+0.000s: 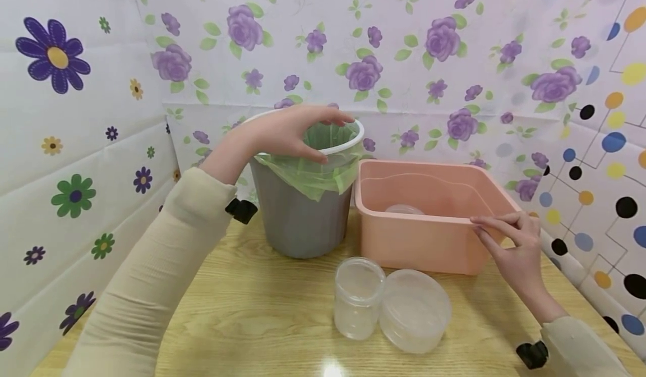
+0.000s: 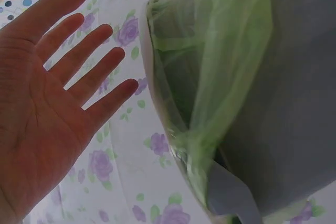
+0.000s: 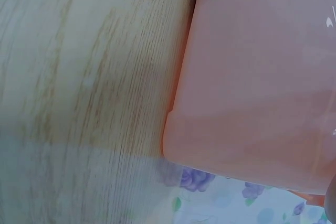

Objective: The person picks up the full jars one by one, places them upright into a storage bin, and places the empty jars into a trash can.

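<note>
My left hand (image 1: 290,130) hovers over the grey trash bin (image 1: 305,214), its fingers spread and nothing in them. In the left wrist view the palm (image 2: 44,108) shows beside the bin's mouth, apart from the rim. A thin green bag (image 2: 231,51) lines the bin and hangs over its white rim. My right hand (image 1: 520,248) grips the front rim of the pink plastic tub (image 1: 419,242) near its right corner, thumb on the outside. In the right wrist view the tub's wall (image 3: 257,87) fills much of the picture, and most of that hand is out of frame.
In front of the tub, a tall clear round container (image 1: 357,304) stands beside a wider, lower one (image 1: 415,312) on the wooden table (image 1: 242,309). Another clear piece (image 1: 404,209) lies inside the tub. Flowered cloth (image 1: 313,40) hangs behind, with patterned walls at both sides.
</note>
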{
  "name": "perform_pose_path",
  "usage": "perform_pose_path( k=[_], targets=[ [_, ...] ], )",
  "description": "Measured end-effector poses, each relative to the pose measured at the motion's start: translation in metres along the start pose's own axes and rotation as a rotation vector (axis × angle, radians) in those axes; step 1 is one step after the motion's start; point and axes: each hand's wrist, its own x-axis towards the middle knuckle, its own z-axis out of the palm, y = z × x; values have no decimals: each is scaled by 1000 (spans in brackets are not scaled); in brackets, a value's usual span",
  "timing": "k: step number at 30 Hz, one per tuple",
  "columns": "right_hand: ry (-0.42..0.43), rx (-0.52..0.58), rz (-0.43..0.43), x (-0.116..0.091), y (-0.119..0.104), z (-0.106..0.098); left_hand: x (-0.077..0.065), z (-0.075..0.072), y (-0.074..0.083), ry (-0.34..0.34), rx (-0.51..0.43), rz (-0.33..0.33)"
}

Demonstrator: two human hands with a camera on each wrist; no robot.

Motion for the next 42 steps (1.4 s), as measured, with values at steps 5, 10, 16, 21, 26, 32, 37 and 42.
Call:
perform_pose_path(
  k=[5,10,16,21,26,32,37,42],
  targets=[
    [13,1,-6,0,-2,-1,-15,6,-9,95,-14,-21],
    [6,7,-1,-1,-2,0,-30,11,-19,204,-48,-4],
    [-3,-1,5,-2,0,1,-48,21,-31,327,-72,14],
    [-3,-3,10,-2,3,1,-63,33,-42,419,-130,-16],
    [-10,-7,6,-3,4,0,-77,46,-53,538,-123,-15],
    [-15,-13,10,-3,4,0,-88,61,-64,641,-101,-11],
    [-11,-16,6,-3,5,0,-96,70,-72,706,-98,-8],
    [-11,-13,5,-3,6,0,-98,78,-78,775,-83,-2]
  ],
)
